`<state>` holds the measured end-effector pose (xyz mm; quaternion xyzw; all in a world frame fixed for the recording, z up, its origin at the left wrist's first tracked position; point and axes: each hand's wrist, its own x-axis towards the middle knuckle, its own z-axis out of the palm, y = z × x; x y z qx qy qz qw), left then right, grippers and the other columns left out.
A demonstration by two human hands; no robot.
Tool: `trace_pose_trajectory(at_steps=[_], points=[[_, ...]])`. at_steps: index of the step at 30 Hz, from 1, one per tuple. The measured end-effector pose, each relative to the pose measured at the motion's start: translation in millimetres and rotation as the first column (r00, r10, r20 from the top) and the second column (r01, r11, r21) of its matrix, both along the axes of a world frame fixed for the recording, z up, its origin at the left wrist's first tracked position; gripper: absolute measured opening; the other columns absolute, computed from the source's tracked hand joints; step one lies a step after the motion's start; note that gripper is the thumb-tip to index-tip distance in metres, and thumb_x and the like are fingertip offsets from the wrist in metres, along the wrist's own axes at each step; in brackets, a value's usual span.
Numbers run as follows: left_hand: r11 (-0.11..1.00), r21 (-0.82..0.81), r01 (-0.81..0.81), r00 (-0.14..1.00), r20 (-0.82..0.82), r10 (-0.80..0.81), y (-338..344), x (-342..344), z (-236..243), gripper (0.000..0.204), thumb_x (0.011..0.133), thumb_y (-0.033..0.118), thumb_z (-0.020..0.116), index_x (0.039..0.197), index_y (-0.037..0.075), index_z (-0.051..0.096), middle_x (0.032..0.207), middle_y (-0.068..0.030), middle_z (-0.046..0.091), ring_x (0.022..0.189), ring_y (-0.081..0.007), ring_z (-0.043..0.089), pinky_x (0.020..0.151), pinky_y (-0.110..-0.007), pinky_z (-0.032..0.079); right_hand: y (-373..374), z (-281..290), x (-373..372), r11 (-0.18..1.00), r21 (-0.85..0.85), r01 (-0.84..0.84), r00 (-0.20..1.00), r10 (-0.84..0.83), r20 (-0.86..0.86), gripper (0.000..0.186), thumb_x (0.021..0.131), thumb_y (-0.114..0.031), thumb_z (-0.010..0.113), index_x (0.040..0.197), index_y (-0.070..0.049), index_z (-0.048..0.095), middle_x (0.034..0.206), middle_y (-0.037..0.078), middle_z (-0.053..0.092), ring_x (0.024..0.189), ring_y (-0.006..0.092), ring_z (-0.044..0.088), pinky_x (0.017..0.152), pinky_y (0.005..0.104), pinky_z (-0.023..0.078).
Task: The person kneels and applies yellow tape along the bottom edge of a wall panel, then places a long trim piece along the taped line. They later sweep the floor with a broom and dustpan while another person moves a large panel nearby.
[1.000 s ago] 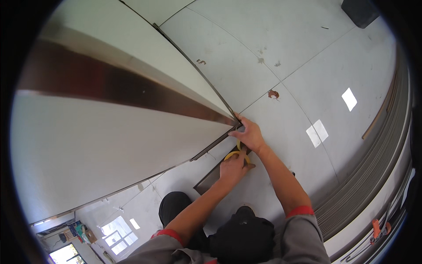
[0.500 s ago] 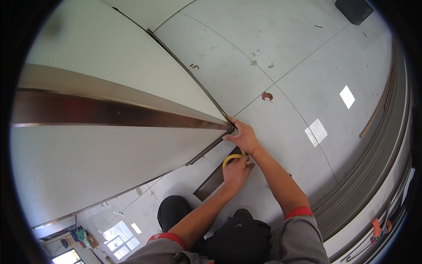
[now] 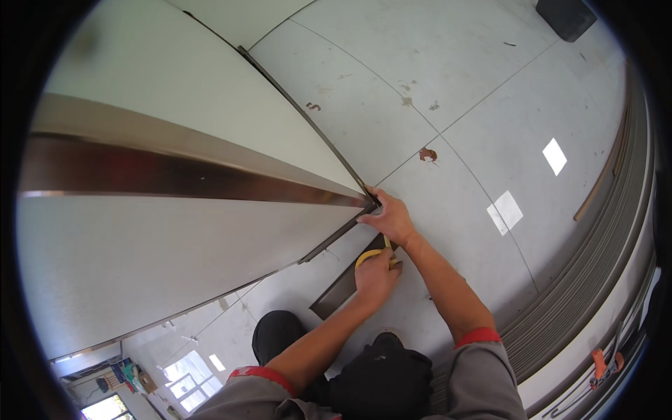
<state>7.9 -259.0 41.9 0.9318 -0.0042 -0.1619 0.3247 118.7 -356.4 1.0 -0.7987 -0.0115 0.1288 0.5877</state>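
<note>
the left hand (image 3: 376,281) is gripping yellow tape (image 3: 365,255), sitting farther from the right hand (image 3: 393,220) than a second ago. that hand is straddling the metal corner strip (image 3: 196,166)'s foot, its grip unclear.

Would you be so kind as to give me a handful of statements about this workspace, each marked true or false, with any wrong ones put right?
1. The left hand is empty. False: it holds a yellow roll of tape.
2. The right hand is at the lower end of the shiny metal strip. True.
3. The right hand is lower in the picture than the left hand. False: it is higher.
4. The cuffs are red. True.
5. A dark block sits near the lower left of the picture. False: it is at the upper right.
</note>
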Motion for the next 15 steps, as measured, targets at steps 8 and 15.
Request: trace_pose_trajectory(at_steps=[8,15], points=[[0.972,-0.049,-0.229,0.967,-0.126,0.221,29.5,-5.0,-9.8,0.025,0.078,0.029,0.074,0.09,0.009,0.068,0.081,-0.0118,0.072,0.078,-0.0325,0.07,0.073,-0.042,0.054,1.0,0.9,-0.4,1.0,0.008,0.005,1.0,-0.005,0.012,0.074,0.068,-0.027,0.082,0.134,-0.007,0.055,0.12,0.017,0.067,0.11,0.0337,0.063,0.096,0.0367,0.049],[0.965,0.043,-0.258,0.963,-0.067,0.26,57.7,4.8,-9.9,0.023,0.078,0.027,0.074,0.089,0.007,0.069,0.078,-0.0105,0.072,0.072,-0.0282,0.071,0.068,-0.038,0.054,1.3,-2.1,-1.1,0.999,0.037,0.01,1.0,-0.011,0.027,0.074,0.069,-0.026,0.083,0.134,-0.006,0.055,0.119,0.017,0.067,0.11,0.0332,0.064,0.096,0.0363,0.049]])
